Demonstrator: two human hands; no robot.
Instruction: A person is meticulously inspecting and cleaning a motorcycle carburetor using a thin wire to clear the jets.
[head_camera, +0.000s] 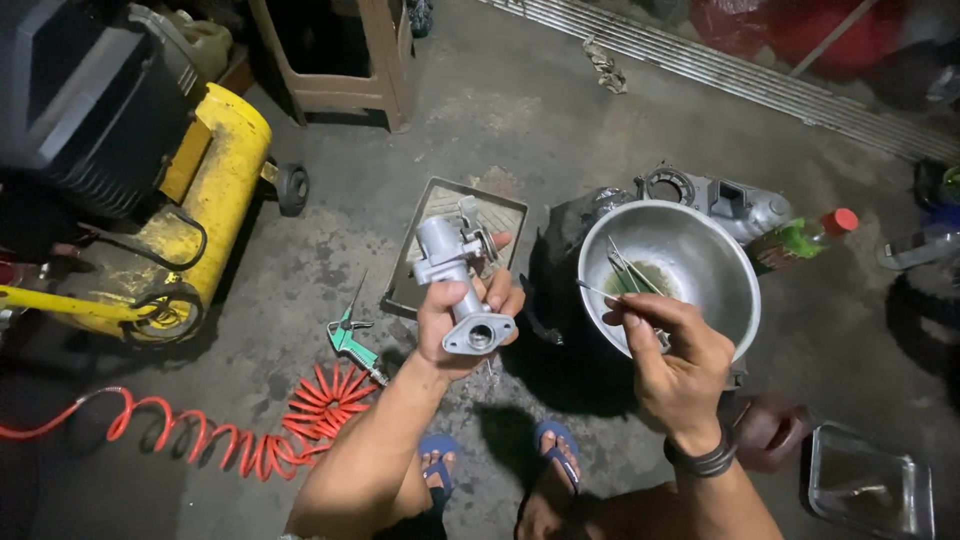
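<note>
Concrete floor (560, 110) | left hand (462, 322) grips carburetor (455, 282) | right hand (672, 350) pinches thin tool (598, 291), tip indistinct

A grey cast-metal carburettor body (458, 285) is standing upright in the left hand (462, 322), its round flange opening facing the camera. A thin metal pin (598, 291) is poking leftward from the right hand (672, 352), pinched at the fingertips.

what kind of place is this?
Most likely a small repair workshop, worked on a bare concrete floor. Signs: a yellow air compressor with a coiled red air hose, and a grey metal engine part in the left hand beside a metal bowl.
</note>
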